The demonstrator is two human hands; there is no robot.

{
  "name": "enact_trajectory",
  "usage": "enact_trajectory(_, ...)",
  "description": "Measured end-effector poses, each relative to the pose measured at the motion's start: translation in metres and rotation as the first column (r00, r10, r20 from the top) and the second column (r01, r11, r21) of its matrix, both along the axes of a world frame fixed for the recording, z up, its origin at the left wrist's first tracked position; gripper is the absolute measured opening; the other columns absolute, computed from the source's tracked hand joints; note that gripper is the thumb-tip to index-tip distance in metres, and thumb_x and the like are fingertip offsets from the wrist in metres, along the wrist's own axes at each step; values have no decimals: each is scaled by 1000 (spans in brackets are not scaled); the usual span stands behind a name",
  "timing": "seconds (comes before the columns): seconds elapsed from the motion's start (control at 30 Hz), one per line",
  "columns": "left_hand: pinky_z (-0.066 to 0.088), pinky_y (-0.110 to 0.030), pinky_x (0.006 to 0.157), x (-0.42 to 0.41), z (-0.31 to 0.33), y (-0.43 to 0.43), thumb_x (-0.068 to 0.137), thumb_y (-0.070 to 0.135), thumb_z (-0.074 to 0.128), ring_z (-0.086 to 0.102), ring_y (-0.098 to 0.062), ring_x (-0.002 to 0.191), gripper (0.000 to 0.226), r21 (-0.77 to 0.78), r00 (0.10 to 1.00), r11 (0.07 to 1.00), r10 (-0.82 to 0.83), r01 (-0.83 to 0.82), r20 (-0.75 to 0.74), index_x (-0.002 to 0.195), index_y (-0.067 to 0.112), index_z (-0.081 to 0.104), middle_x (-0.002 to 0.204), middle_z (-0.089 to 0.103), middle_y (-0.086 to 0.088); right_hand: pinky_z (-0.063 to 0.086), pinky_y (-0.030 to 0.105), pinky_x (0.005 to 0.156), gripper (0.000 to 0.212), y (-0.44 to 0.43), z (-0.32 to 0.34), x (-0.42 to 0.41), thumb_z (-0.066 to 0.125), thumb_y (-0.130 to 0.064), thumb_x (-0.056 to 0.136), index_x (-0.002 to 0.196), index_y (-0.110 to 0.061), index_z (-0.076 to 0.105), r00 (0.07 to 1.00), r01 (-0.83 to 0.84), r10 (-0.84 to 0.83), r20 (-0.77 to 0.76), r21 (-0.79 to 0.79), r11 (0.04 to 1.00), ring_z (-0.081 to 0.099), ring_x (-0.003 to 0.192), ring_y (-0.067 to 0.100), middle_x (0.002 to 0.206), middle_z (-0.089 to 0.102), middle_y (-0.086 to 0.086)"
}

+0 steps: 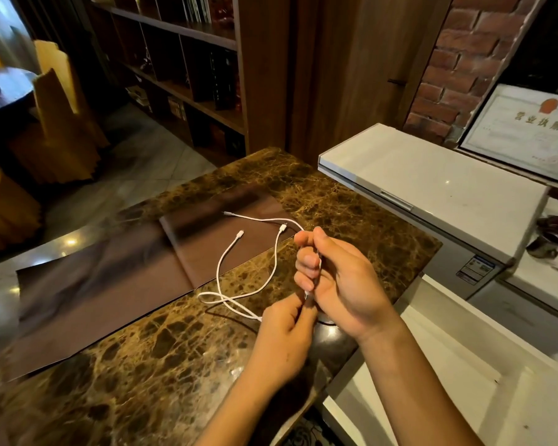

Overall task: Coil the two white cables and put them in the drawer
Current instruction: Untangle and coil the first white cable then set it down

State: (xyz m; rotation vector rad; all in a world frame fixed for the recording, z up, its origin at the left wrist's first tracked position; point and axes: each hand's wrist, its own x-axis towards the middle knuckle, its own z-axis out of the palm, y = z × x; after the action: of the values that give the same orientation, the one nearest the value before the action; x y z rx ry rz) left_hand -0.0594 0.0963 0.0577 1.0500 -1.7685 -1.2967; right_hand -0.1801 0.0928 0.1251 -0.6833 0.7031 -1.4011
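Two white cables lie crossed on a brown marble counter (161, 349). One white cable (221, 262) curls from a plug near the counter's middle toward me. The other white cable (258, 218) runs from a far plug to my right hand (339, 278), which is closed around part of it, held upright. My left hand (284, 336) pinches a white cable end just below the right hand. A white open drawer (464, 365) shows at the lower right, under my right forearm.
A brown cloth mat (116, 284) covers the counter's left and middle. A white chest appliance (432, 181) stands to the right, with a framed certificate (525, 130) behind it. Dark wooden shelves (181, 75) and a tiled floor lie beyond the counter.
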Motion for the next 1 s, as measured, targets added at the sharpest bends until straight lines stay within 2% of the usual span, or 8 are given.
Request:
enact_trajectory(0.17, 42, -34, 56, 7, 11, 4, 105, 30, 50, 53, -17, 56, 34, -162, 980, 985, -32, 64, 197, 76, 14, 59, 65, 60, -5, 39, 24, 52, 32, -7, -15, -6, 45, -30, 105, 104, -5, 65, 984, 80, -73, -165, 38, 996, 44, 57, 8, 66, 51, -1)
enact_trajectory(0.37, 47, -37, 61, 17, 27, 3, 103, 45, 44, 55, -14, 59, 36, -271, 890, 942, -58, 200, 453, 79, 22, 59, 60, 58, 2, 41, 25, 51, 34, -9, -31, -10, 49, -36, 99, 99, -8, 69, 949, 105, -90, -303, 33, 994, 46, 57, 9, 66, 53, -2)
enact_trajectory(0.5, 49, -34, 58, 23, 35, 1, 100, 51, 42, 48, -9, 53, 36, -338, 829, 904, -30, 260, 558, 80, 26, 59, 57, 54, 7, 43, 22, 50, 34, -5, -39, -12, 46, -31, 106, 95, -11, 71, 938, 92, -62, -342, 72, 993, 47, 57, 10, 69, 56, -2)
enact_trajectory(0.63, 46, -28, 52, 26, 44, -8, 96, 57, 44, 49, -7, 50, 41, -431, 793, 850, 26, 303, 609, 74, 27, 59, 55, 55, 7, 42, 20, 50, 35, 4, -46, -8, 45, -33, 107, 93, -15, 72, 921, 25, 22, -389, 115, 993, 49, 60, 8, 72, 58, -1)
enact_trajectory(0.77, 50, -27, 56, 29, 54, -22, 92, 61, 45, 53, -4, 52, 42, -488, 765, 793, 44, 364, 643, 74, 29, 66, 56, 58, 9, 51, 26, 68, 39, 12, -53, -1, 50, -49, 98, 93, -19, 75, 883, 1, 57, -465, 123, 992, 61, 76, 15, 79, 65, 2)
enact_trajectory(0.83, 47, -25, 52, 31, 60, -29, 92, 62, 48, 50, -4, 50, 44, -509, 768, 764, 27, 397, 640, 68, 28, 63, 55, 58, 10, 50, 26, 66, 45, 14, -55, 0, 50, -56, 97, 93, -19, 75, 908, -12, 65, -414, 130, 991, 63, 77, 15, 79, 66, 3)
enact_trajectory(0.9, 45, -27, 51, 31, 66, -37, 94, 61, 49, 51, -6, 49, 49, -521, 793, 749, -10, 410, 609, 66, 25, 65, 54, 59, 8, 50, 24, 64, 48, 16, -57, 1, 45, -55, 102, 87, -23, 77, 950, -49, 81, -302, 112, 992, 65, 74, 11, 76, 69, -1)
enact_trajectory(1.0, 43, -32, 51, 28, 74, -51, 98, 53, 53, 51, -11, 47, 53, -536, 861, 759, -61, 368, 504, 61, 18, 65, 49, 55, 2, 46, 28, 60, 39, 20, -61, 4, 48, -52, 97, 91, -19, 69, 966, -40, 80, -248, 162, 986, 61, 68, 10, 75, 66, 2)
